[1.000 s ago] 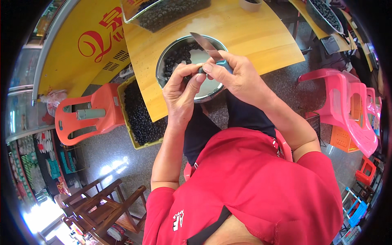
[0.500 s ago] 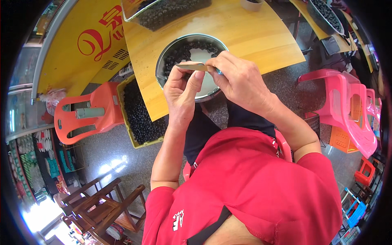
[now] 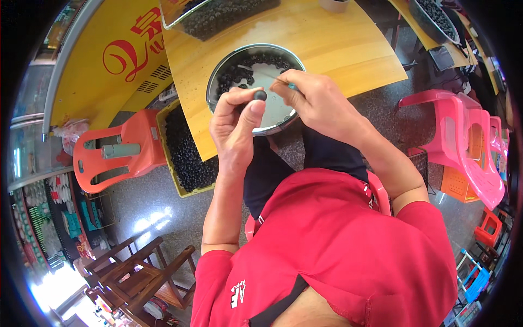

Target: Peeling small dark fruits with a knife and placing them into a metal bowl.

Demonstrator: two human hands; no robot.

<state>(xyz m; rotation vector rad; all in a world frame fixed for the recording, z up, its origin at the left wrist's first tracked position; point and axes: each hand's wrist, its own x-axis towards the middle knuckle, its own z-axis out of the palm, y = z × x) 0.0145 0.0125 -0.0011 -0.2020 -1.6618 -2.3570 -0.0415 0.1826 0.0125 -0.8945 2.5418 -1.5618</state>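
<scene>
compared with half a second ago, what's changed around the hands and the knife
The knife has swung off the left hand's fingertips and now points forward and left over the bowl. The left hand has drawn slightly left, leaving a gap between the hands and baring a dark round piece in its fingertips. The right hand still grips the knife; the bowl stays put.

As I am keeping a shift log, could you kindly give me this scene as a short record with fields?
Left hand: pinches a dark round fruit-like piece between thumb and fingers
Right hand: holds a knife, its blade apart from that piece
Metal bowl: below the hands, by the near edge of the wooden table; dark pieces inside
Left side: orange plastic chair, beside a yellow crate
</scene>
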